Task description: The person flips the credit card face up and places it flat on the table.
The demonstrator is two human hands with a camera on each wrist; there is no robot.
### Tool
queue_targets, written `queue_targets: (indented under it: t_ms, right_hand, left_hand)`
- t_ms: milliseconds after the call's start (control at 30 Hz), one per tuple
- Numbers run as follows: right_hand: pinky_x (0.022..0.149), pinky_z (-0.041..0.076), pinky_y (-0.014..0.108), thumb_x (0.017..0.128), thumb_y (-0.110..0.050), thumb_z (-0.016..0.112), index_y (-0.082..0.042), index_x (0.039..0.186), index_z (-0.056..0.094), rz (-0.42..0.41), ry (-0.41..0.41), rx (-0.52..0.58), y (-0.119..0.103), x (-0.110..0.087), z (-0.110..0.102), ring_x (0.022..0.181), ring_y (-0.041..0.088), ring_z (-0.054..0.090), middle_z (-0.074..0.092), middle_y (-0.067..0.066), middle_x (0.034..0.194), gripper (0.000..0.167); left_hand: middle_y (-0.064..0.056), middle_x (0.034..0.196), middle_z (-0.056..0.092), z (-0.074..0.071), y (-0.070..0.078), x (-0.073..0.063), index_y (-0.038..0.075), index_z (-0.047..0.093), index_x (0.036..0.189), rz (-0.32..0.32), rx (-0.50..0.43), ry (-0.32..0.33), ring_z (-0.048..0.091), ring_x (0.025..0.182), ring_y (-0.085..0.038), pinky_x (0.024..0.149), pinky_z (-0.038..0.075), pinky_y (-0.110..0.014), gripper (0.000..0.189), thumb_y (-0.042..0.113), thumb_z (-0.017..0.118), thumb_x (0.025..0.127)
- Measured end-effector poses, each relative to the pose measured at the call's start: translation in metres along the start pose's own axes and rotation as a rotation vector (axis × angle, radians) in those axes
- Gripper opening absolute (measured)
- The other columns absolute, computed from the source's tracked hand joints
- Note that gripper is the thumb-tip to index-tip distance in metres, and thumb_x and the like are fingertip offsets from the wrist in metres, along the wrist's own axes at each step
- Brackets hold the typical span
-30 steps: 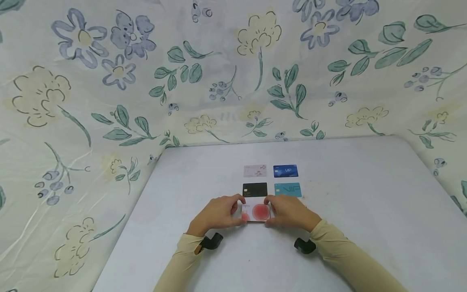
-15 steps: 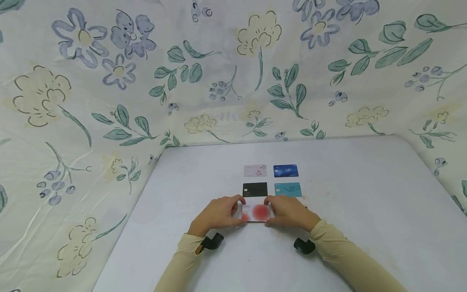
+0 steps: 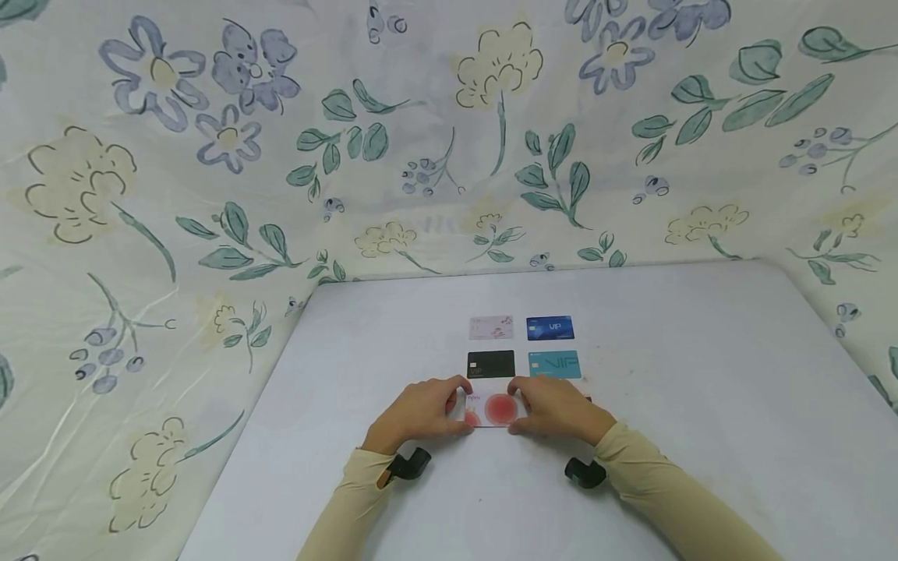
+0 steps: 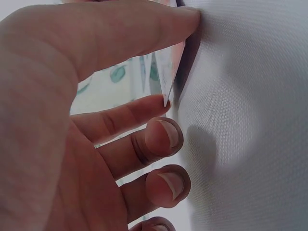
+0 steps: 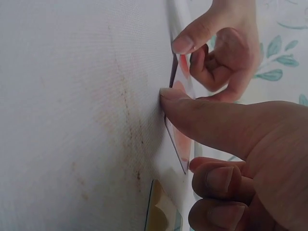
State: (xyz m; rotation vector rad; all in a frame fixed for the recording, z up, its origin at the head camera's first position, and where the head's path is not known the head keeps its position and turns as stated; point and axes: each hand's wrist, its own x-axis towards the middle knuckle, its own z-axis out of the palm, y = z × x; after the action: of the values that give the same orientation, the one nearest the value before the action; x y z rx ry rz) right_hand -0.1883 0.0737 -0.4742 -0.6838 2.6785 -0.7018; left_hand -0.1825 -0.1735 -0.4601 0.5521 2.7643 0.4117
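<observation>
A white card with red circles (image 3: pixel 500 408) is pinched at its two short ends, one in each hand. My left hand (image 3: pixel 419 407) has its thumb on the near edge and its index finger at the far corner. My right hand (image 3: pixel 563 408) grips the other end the same way. In the right wrist view the card (image 5: pixel 181 139) leans at an angle to the table, its thumb-side edge close to the surface. Just beyond it lies a black card (image 3: pixel 490 365), with a teal VIP card (image 3: pixel 554 364) to its right.
Farther back lie a pale pink card (image 3: pixel 491 328) and a blue VIP card (image 3: pixel 550 328). Another card (image 5: pixel 161 211), tan on its visible part, lies near my right hand, mostly hidden from the head view. The white table (image 3: pixel 673 351) meets a floral cloth (image 3: pixel 421 140) behind.
Both hands keep nearly the same place and grip. The dark line along the near edge of the red-circled card has thinned, as if its tilt shifted slightly.
</observation>
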Motion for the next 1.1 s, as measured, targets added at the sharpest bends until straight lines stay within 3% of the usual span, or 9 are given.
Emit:
queue_targets:
  t_ms: [700,933,1100]
  right_hand:
    - [0.064,0.042,0.029,0.081,-0.034,0.088,-0.013,0.124,0.068,-0.007,0.008,0.002,0.002,0.0,0.001,0.073,0.013,0.052,0.055,-0.003,0.077,0.052]
    - [0.064,0.042,0.028,0.085,-0.033,0.085,-0.015,0.125,0.066,0.004,0.035,0.056,0.005,-0.003,-0.012,0.073,0.013,0.052,0.056,-0.003,0.082,0.048]
    - [0.06,0.037,0.025,0.089,-0.035,0.081,-0.012,0.126,0.065,-0.031,0.068,0.099,0.009,-0.007,-0.025,0.067,0.011,0.049,0.053,-0.004,0.076,0.047]
  left_hand:
    - [0.005,0.079,0.053,-0.001,-0.001,-0.001,0.022,0.062,0.128,0.004,-0.002,-0.001,0.05,0.07,-0.011,0.061,0.04,-0.027,0.052,0.046,0.077,0.085]
    - [0.006,0.077,0.052,-0.005,0.001,0.0,0.023,0.061,0.129,0.003,-0.01,0.009,0.048,0.067,-0.01,0.06,0.037,-0.025,0.056,0.053,0.077,0.085]
    - [0.006,0.076,0.053,-0.012,0.005,-0.001,0.022,0.061,0.129,0.023,-0.019,0.038,0.048,0.066,-0.01,0.058,0.037,-0.024,0.058,0.053,0.079,0.084]
